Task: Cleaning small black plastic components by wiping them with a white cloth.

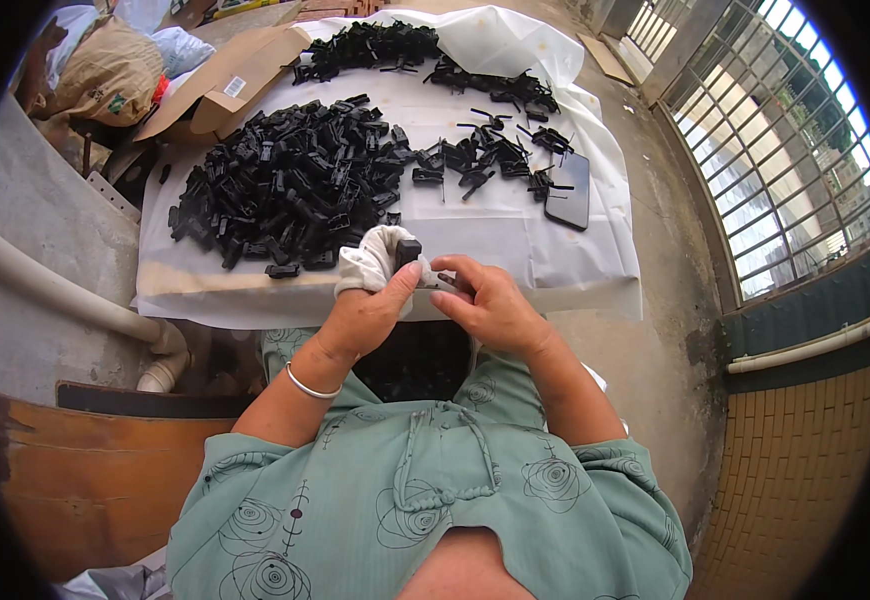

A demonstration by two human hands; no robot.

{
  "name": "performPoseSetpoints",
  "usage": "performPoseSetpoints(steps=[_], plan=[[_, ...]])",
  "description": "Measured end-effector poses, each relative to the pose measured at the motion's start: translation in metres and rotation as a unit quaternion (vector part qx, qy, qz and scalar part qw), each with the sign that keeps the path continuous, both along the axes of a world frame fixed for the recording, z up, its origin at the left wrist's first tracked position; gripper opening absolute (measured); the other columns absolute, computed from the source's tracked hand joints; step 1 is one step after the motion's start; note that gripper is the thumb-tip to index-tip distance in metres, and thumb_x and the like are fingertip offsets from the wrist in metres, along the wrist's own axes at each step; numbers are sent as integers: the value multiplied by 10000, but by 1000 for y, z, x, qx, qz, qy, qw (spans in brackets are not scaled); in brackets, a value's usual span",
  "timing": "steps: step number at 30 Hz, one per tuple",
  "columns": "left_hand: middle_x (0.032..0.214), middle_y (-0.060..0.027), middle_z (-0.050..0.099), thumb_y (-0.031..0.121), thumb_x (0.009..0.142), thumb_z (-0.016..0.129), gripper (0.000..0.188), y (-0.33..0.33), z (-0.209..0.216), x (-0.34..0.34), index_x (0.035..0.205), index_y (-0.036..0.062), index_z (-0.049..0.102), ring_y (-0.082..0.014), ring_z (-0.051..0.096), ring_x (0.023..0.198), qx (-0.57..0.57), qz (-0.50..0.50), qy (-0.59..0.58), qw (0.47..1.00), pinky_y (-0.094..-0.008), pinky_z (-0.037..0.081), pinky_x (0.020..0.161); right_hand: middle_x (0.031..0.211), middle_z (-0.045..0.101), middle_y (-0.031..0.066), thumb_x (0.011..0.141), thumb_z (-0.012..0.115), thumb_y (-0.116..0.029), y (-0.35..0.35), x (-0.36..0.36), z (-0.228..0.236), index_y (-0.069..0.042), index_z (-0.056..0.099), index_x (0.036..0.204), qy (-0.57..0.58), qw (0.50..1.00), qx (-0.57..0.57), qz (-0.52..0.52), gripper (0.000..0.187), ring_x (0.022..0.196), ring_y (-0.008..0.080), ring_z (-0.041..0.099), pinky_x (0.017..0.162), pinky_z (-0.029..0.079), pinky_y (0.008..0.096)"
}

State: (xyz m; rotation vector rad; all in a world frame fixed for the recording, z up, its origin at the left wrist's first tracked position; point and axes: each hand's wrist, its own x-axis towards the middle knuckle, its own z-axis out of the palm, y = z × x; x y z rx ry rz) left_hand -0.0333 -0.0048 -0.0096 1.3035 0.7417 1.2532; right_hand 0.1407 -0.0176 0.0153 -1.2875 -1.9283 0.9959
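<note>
The left hand (365, 315), half wrapped in a white cloth (370, 258), is pinching a small black plastic clip (408, 250) upright above the table edge (255, 310). The right hand (485, 300) is gripping a thin pin (445, 284) (barely visible) beside it. Keeping both steady and close should help alignment.

A big heap of plastic clips (290, 185) lies on the bench (495, 235), toward its left edge. A smaller scatter of clips (490, 150) lies right of it, a phone (569, 190) near the right edge. More clips (375, 45) lie at the far edge, a cardboard box (225, 85) on the far left corner.
</note>
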Motion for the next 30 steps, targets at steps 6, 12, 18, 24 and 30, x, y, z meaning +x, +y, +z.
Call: performPoseSetpoints(steps=[6, 12, 18, 24, 30], plan=[[876, -17, 512, 58, 914, 464, 245, -5, 5, -2, 1155, 42, 417, -40, 432, 693, -80, -39, -13, 996, -172, 379, 541, 684, 586, 67, 794, 635, -72, 3, 8, -13, 0, 639, 859, 94, 984, 149, 8, 98, 589, 94, 498, 539, 416, 244], [908, -24, 479, 60, 868, 427, 290, -13, 23, 0, 1154, 13, 426, -62, 424, 733, -48, -126, 104, 985, -199, 402, 655, 685, 555, -16, 817, 640, -59, 1, 3, -1, 8, 615, 858, 142, 988, -64, -3, 83, 634, 52, 465, 569, 405, 212], [924, -22, 478, 53, 855, 437, 223, -9, 17, -1, 1074, 23, 462, -106, 442, 833, -72, -97, 98, 988, -246, 411, 755, 626, 497, 27, 883, 559, -131, -1, -1, 3, 7, 556, 782, 92, 995, 39, 6, 172, 573, 94, 426, 540, 388, 247], [840, -109, 528, 33, 818, 445, 231, -1, 6, 5, 1045, 1, 476, -197, 500, 761, 137, -35, 216, 966, -298, 437, 736, 614, 498, 158, 886, 526, -146, 4, -3, -3, 8, 510, 754, 40, 998, 40, 25, 204, 523, 271, 436, 523, 392, 353], [840, -134, 531, 24, 799, 443, 243, 6, 4, 5, 1038, -9, 475, -229, 517, 779, 123, -33, 219, 967, -317, 436, 746, 578, 396, 86, 906, 509, -134, 6, -15, -24, -2, 466, 705, 73, 991, 105, -29, 245, 531, 147, 366, 510, 362, 301]])
